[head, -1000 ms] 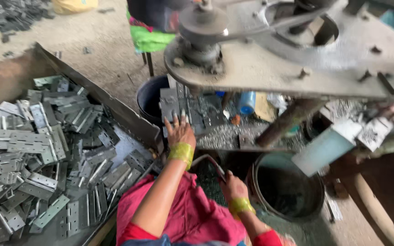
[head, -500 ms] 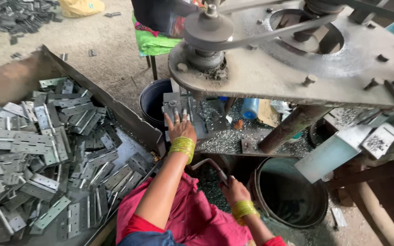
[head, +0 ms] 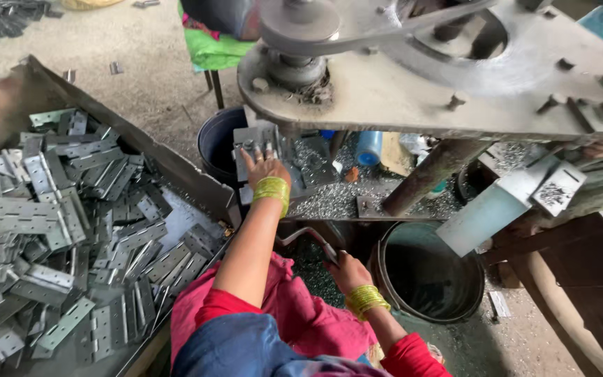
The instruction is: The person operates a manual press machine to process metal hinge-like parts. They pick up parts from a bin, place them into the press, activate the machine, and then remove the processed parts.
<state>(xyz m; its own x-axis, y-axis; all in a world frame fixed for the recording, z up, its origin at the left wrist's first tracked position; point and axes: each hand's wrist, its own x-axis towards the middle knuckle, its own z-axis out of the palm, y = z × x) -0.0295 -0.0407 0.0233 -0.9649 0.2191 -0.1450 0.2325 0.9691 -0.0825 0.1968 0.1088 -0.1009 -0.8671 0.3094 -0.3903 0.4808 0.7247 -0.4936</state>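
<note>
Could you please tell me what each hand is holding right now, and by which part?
The right hand grips the bent metal lever at its near end. The left hand rests on a metal piece under the press; its grasp cannot be told.

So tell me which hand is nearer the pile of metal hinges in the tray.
Left. The left hand rests on the press bed, just past the tray's edge from the hinges. The right hand grips the bent handle, farther away.

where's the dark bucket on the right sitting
In the head view the dark bucket stands on the floor at lower right, under the machine's metal table and just right of the right hand, which grips a bent handle.
</note>
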